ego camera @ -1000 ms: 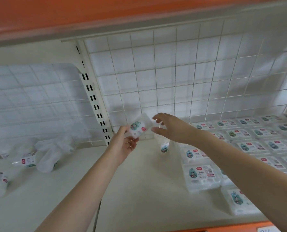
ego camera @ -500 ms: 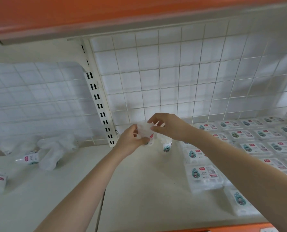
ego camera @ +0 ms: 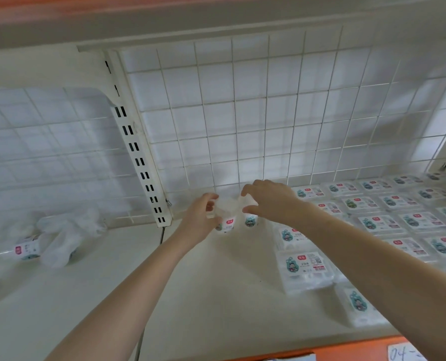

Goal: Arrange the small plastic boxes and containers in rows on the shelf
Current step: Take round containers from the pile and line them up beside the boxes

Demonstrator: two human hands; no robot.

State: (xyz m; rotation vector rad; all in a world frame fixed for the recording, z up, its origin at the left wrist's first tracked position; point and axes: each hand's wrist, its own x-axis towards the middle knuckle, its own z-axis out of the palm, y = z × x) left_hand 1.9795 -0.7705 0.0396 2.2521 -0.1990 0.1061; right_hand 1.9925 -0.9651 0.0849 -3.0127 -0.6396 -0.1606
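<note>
My left hand (ego camera: 202,213) grips a small clear round container (ego camera: 227,217) with a red and teal label, upright at the back of the white shelf (ego camera: 216,295). Right beside it stands a second round container (ego camera: 250,218), and my right hand (ego camera: 267,198) holds it by the top with curled fingers. Both stand close to the wire grid back panel (ego camera: 242,113). Flat clear boxes (ego camera: 304,269) with the same label lie in rows to the right.
On the left shelf section lie loose round containers (ego camera: 25,248) and crumpled plastic bags (ego camera: 68,235). A slotted upright (ego camera: 138,157) divides the two sections. An orange shelf edge (ego camera: 307,350) with a paper tag (ego camera: 419,353) runs along the front.
The container that my left hand held up in the air has come down to the shelf beside the standing one. My right hand has closed over the top of the right container.
</note>
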